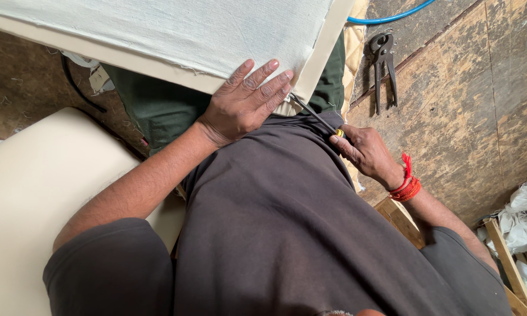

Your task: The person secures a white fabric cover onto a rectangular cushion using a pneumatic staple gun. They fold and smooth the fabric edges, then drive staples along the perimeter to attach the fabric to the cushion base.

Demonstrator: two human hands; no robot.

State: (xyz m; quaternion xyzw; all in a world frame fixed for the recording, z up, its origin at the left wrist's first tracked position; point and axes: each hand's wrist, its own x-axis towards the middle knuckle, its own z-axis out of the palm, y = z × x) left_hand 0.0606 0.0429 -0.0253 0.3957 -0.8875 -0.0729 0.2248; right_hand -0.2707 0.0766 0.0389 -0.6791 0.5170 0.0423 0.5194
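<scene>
Pressing flat, the left hand lies open on the cloth-covered panel at its near corner, while the right hand grips a slim tool, tip under that corner. Pincers lie unused on the floor's far side.

Soft, even daylight, moderately bright; no harsh shadows, no glare. Focus sharp across frame; pale fabric near top slightly washed out. Mild wide-angle stretch at edges.
</scene>
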